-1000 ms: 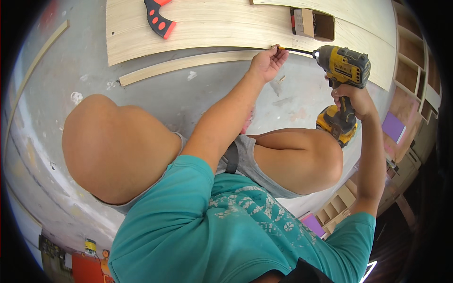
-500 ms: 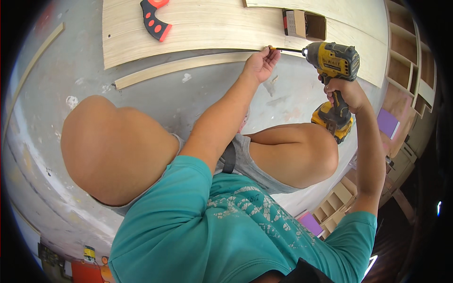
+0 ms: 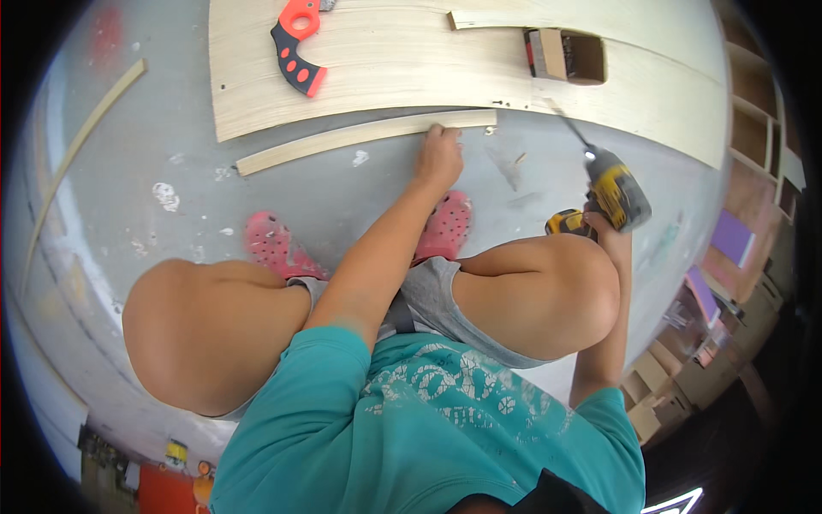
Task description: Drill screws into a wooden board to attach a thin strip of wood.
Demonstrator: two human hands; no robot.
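Note:
My left hand [image 3: 440, 159] is closed, its fingers curled at the near edge of a narrow pale wooden strip [image 3: 360, 137] close to the strip's right end. The strip lies on the grey floor alongside a large plywood sheet [image 3: 411, 77]. My right hand [image 3: 606, 236] grips the handle of a yellow and black cordless impact driver [image 3: 618, 193]. Its long thin bit [image 3: 569, 122] points up and left over the sheet's near edge, blurred by motion. Several small dark screws [image 3: 499, 103] lie near that edge.
A handsaw with a black and red handle [image 3: 301, 68] and an opened cardboard box [image 3: 584, 58] rest on the plywood. A long strip [image 3: 81, 146] lies at far left. Wooden shelving [image 3: 752, 77] stands right. My pink clogs [image 3: 445, 224] are between my knees.
My left hand has left the driver's bit and come down to the wooden strip. My right hand has drawn the driver back toward my right knee, its bit now tilted. The view has shifted.

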